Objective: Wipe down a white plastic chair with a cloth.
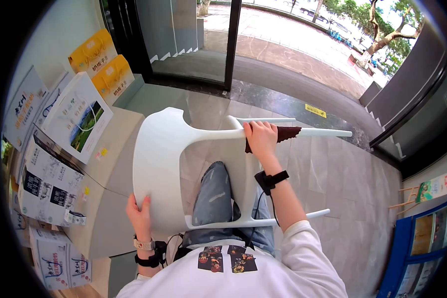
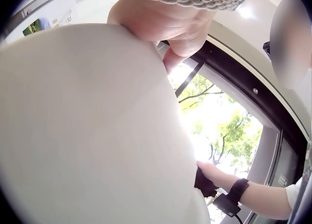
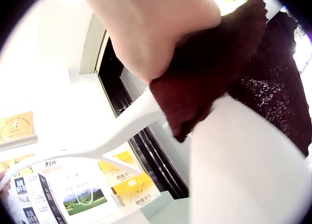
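A white plastic chair [image 1: 159, 164] lies tipped on its side across the person's lap, its legs pointing right in the head view. The left hand [image 1: 140, 217] grips the edge of the broad backrest, thumb on the near face; the left wrist view shows that hand [image 2: 165, 26] at the rim of the white panel [image 2: 92, 121]. The right hand [image 1: 262, 143] holds a dark brown cloth [image 1: 287, 133] wrapped around an upper leg of the chair. In the right wrist view the cloth [image 3: 209, 68] hangs in folds under the right hand [image 3: 146, 34], against the white frame.
Gift boxes and yellow bags [image 1: 111, 74] stand on a counter [image 1: 102, 208] at the left. A glass door [image 1: 188, 44] and doorway are ahead. At the right are a blue-framed cabinet [image 1: 409, 248] and a small sign on a wooden stand [image 1: 434, 188]. Grey tiles [image 1: 333, 179] cover the floor.
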The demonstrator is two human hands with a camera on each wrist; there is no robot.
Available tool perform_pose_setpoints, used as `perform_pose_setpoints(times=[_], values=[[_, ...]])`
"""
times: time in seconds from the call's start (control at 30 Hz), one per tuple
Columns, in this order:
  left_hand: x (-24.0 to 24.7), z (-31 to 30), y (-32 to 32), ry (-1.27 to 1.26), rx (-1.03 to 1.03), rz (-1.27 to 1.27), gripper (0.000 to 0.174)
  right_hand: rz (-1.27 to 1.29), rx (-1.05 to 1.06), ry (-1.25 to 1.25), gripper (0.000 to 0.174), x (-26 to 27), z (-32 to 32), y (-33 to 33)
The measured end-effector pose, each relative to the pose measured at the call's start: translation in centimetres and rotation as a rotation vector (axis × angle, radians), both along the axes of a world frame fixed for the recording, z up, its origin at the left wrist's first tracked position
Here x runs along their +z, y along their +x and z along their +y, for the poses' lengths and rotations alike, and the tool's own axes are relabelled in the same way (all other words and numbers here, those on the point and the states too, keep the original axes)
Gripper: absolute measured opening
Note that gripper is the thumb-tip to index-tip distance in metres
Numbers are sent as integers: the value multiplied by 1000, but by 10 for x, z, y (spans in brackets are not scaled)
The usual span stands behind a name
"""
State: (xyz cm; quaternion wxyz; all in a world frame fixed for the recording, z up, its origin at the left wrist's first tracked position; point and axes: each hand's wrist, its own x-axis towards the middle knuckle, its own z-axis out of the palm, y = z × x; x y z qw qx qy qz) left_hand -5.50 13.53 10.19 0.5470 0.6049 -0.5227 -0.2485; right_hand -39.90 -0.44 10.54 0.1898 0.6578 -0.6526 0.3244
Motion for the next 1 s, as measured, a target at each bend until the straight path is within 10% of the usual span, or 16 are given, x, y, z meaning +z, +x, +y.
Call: perform_pose_setpoints(times=[0.3, 0.43, 0.47, 0.57, 0.63, 0.8, 1.0], values=[[11, 3, -5, 31, -19, -31, 17, 67, -174, -82, 18, -4, -4, -82], [1, -8, -5, -25, -31, 102, 16, -1529, 7, -336, 35, 5, 33, -108], [1, -11, -3, -13, -54, 69, 16, -1855, 326, -581, 41, 2, 46, -117], [3, -22, 6, 87, -99, -71, 15, -1987, 368, -643, 38, 20, 129, -115], [6, -31, 11, 227, -111, -230, 15, -1900, 606, -609, 49, 28, 164, -118], [2, -55, -6, 150, -197, 49, 13, -1625, 293, -434, 44, 49, 211, -124], [3, -62, 2, 215, -390, 207, 26, -1130, 55, 565, 38, -6, 207, -102]])
